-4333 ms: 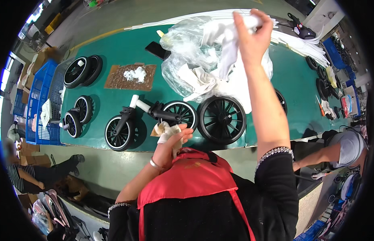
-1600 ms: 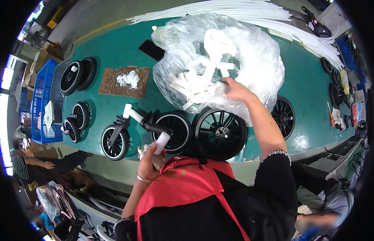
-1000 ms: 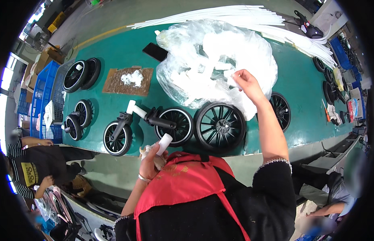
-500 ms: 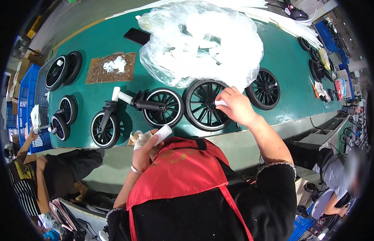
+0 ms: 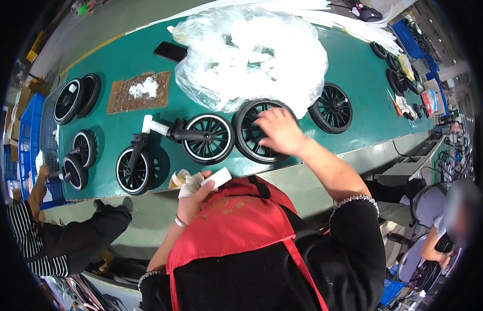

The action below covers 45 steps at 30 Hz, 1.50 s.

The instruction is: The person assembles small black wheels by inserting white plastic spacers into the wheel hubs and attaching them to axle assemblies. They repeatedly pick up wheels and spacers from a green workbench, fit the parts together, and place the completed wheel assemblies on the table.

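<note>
The person's left hand [image 5: 191, 203] is clamped around a smooth white cylindrical piece [image 5: 217, 179], its thumb lying along it, together with a bunched off-white cloth [image 5: 186, 181] with a tan end. Both sit at the near edge of the long green surface [image 5: 368, 111], just beyond a red apron [image 5: 226, 223].

Between one and two o'clock from there, the right hand [image 5: 277, 132] reaches over a large black spoked plastic wheel [image 5: 246, 132], its fingers spread apart above the middle. It hides the hub, so whether anything lies under the palm cannot be told. The wheel rests flat near the edge, with another black spoked wheel [image 5: 330, 108] at its two o'clock.

At its nine o'clock, and at ten to twelve o'clock from the left hand, lies a dark grey fork assembly [image 5: 182, 133] with two white-ringed black wheels [image 5: 133, 170] and white tube ends [image 5: 147, 123].

A large clear plastic bag [image 5: 197, 78] with white pieces spreads at the large wheel's twelve o'clock. A black phone [image 5: 169, 51] lies at the bag's nine o'clock, and a brown rectangular board [image 5: 117, 97] bearing a white fluffy clump [image 5: 143, 88] at eight. At the board's nine o'clock, two black wheels [image 5: 69, 102] lean together.
</note>
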{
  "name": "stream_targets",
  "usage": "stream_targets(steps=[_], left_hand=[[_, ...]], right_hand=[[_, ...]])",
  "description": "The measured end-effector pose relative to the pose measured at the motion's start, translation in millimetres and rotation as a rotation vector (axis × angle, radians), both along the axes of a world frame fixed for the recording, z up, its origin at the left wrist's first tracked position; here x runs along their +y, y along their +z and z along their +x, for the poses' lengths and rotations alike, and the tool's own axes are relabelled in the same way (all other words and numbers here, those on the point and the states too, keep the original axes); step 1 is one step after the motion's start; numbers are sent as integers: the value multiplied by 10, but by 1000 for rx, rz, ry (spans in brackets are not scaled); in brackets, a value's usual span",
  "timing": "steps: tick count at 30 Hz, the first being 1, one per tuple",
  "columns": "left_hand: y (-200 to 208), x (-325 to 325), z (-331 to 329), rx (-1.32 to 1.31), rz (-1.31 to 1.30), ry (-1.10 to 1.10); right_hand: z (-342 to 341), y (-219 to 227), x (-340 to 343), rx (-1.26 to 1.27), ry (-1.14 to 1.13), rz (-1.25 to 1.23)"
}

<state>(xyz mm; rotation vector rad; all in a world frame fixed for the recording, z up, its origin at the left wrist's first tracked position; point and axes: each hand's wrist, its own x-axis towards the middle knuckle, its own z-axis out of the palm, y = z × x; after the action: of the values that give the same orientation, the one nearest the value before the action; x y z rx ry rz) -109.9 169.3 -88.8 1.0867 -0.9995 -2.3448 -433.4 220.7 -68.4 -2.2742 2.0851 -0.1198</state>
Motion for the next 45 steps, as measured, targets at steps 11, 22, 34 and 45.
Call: stream_targets(steps=[11, 22, 34, 45], left_hand=[[-22, 164, -321, 135, -33, -279], [-70, 73, -558, -2, 197, -61], [-39, 211, -722, -76, 264, 80], [62, 279, -582, -33, 130, 164]], right_hand=[[605, 277, 685, -963, -56, -10], [-2317, 260, 1404, -198, -912, -305], [-2816, -29, 990, 44, -675, 146], [-2891, -173, 879, -79, -699, 210]])
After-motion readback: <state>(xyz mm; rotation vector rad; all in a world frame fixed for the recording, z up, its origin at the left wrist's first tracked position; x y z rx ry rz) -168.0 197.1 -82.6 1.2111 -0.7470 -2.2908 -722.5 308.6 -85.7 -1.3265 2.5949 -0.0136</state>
